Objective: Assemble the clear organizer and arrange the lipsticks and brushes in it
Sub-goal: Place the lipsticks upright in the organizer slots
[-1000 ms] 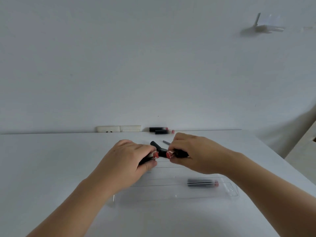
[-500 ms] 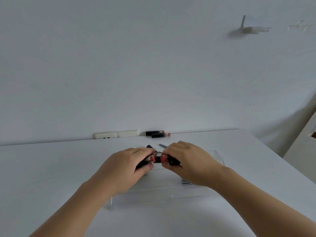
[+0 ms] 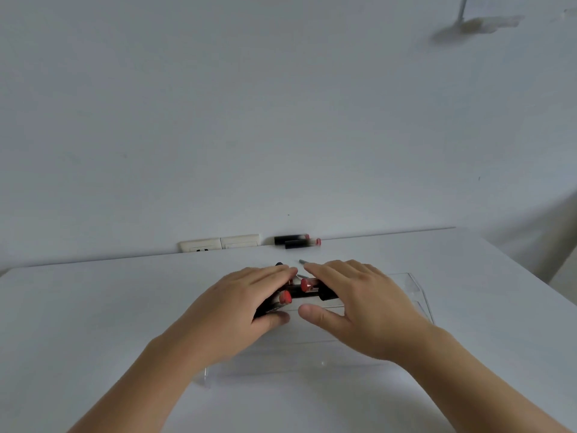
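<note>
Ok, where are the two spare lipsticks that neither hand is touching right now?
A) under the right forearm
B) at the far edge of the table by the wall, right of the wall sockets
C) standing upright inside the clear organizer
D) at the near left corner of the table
B: the two spare lipsticks lie side by side at the table's far edge against the wall, just right of the wall sockets, well beyond both hands.

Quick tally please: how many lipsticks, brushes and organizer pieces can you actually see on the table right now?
Lipsticks: 4, two by the wall, two under the hands; more may be hidden
Brush handles: 2 partly visible, a grey tip and a black end
Clear organizer: 1
Total: 7
</note>
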Tool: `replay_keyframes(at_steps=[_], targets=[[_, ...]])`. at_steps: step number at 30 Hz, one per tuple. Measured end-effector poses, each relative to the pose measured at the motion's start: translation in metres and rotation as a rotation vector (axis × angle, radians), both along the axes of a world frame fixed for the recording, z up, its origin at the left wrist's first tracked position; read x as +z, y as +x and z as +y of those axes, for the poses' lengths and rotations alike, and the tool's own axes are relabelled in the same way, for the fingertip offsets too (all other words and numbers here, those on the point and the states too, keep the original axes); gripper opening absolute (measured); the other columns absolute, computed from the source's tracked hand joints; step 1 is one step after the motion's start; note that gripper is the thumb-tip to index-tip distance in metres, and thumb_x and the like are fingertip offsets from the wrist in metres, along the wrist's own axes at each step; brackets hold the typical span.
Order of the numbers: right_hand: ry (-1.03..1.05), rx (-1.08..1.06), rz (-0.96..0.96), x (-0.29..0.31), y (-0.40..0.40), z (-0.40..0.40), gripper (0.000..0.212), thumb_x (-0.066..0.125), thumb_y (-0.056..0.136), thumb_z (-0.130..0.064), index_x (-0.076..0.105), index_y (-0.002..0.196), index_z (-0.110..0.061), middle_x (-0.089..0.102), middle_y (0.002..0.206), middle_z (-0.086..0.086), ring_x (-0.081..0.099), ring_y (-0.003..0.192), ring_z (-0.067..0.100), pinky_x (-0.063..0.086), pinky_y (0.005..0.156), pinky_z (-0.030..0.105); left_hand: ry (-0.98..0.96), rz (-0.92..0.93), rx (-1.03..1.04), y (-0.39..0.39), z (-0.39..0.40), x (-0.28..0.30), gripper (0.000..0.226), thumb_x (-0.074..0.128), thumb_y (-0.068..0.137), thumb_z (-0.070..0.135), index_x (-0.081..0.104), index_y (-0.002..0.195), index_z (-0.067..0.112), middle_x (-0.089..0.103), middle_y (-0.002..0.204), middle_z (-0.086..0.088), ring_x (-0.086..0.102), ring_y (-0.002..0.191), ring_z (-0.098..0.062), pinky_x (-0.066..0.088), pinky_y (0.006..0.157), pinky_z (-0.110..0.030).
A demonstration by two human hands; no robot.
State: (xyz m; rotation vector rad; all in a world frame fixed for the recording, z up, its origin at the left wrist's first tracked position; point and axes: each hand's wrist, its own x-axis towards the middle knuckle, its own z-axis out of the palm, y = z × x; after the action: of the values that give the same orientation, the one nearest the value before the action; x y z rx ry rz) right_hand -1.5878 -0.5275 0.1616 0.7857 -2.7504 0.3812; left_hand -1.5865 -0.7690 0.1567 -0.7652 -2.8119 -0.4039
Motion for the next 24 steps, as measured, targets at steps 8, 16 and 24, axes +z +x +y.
replay_keyframes(at_steps=[8, 16, 24], targets=[[0.022, 0.005, 0.023, -0.004, 0.016, 0.002, 0.063, 0.019, 0.103, -0.060, 0.040, 0.152, -0.027, 0.046, 0.154, -0.011, 0.039, 0.141, 0.014, 0.024, 0.121, 0.036, 0.012, 0.013, 0.008, -0.001, -0.003, -0.004, 0.089, 0.037, 0.076, 0.089, 0.026, 0.154, 0.047, 0.036, 0.151, 0.034, 0.031, 0.136, 0.007, 0.018, 0.105, -0.009], [0.099, -0.029, 0.008, -0.008, 0.022, -0.004, 0.069, 0.019, 0.097, -0.064, 0.016, 0.160, -0.034, 0.029, 0.165, -0.005, 0.029, 0.151, 0.018, 0.021, 0.123, 0.038, -0.005, 0.053, 0.000, 0.002, 0.000, -0.005, 0.087, 0.031, 0.081, 0.092, 0.030, 0.152, 0.043, 0.041, 0.149, 0.029, 0.039, 0.131, 0.004, 0.031, 0.108, -0.020], [-0.040, -0.070, 0.145, -0.013, 0.018, -0.005, 0.049, 0.045, 0.102, -0.044, 0.056, 0.143, -0.018, 0.062, 0.139, -0.005, 0.056, 0.131, 0.016, 0.037, 0.116, 0.042, 0.085, 0.060, 0.037, 0.003, 0.000, -0.008, 0.078, 0.034, 0.085, 0.084, 0.039, 0.150, 0.042, 0.047, 0.145, 0.030, 0.047, 0.126, 0.001, 0.040, 0.104, -0.024]])
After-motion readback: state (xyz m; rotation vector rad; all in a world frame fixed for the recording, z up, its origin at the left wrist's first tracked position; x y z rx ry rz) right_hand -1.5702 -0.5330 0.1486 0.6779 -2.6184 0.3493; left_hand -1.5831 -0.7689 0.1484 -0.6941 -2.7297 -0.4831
